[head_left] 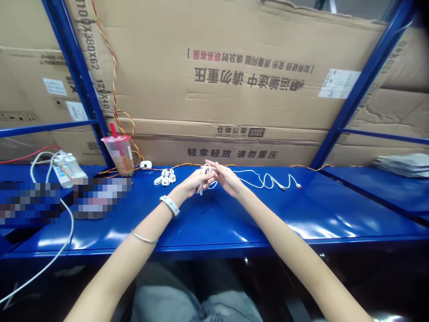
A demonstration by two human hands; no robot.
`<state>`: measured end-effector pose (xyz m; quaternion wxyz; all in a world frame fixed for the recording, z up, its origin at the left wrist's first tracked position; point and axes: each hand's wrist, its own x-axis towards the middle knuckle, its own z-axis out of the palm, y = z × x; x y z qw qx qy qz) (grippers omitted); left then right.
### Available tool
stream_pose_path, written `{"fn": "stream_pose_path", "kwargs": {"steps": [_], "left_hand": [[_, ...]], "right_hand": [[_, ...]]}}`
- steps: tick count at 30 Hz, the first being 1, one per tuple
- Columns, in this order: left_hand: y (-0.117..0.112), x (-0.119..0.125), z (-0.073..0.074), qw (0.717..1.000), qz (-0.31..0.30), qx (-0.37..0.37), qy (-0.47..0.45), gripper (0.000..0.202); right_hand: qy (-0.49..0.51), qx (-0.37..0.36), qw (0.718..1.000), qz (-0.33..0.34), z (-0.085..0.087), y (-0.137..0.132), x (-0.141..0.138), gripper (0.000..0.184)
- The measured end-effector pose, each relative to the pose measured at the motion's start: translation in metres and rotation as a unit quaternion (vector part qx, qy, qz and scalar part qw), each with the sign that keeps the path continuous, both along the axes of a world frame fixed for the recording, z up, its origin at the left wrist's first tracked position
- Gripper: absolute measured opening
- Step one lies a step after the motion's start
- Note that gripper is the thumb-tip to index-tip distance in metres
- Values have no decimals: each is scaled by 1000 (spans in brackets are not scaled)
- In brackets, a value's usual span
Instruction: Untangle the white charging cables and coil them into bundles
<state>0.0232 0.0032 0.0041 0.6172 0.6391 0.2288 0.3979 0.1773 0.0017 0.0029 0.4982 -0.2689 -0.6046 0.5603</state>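
My left hand [196, 182] is closed around a small coil of white USB cable [207, 170], just above the blue tabletop. Against the coil, my right hand [228, 180] has its fingers bent toward the left hand and pressed on the cable. Loose white cable trails from behind the right hand across the table in loops, with plugs [299, 186] at the far right. Left of the hands lie several wound white cable bundles [165, 177]. The fingertips overlap, so part of the coil is hidden.
A blue metal shelf surface [208, 223] backs onto large cardboard boxes [248, 107]. On the left stand a drink cup [119, 154] with a red straw, a white power strip [69, 169] and a small white device [145, 165]. Flat packets [402, 164] are stacked at right.
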Motion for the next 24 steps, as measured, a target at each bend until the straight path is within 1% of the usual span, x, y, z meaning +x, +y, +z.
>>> {"fn": "stream_pose_path", "kwargs": {"steps": [6,11,18,21,24], "left_hand": [[2,2,-4,999,32,19,10,35],[1,4,-3,996,71,43,35,34],[-3,9,-1,992,108,44,52,32],[-3,9,-2,988,126,53,67,32],[-5,9,-1,987,129,74,65,32]], "right_hand": [[9,25,999,-41,1,-1,0,43],[-2,46,997,-66,-1,2,0,41],[-21,74,989,-127,-5,3,-3,48],[-26,83,988,-128,-3,2,-3,49],[-15,78,989,-122,0,2,-2,47]]}}
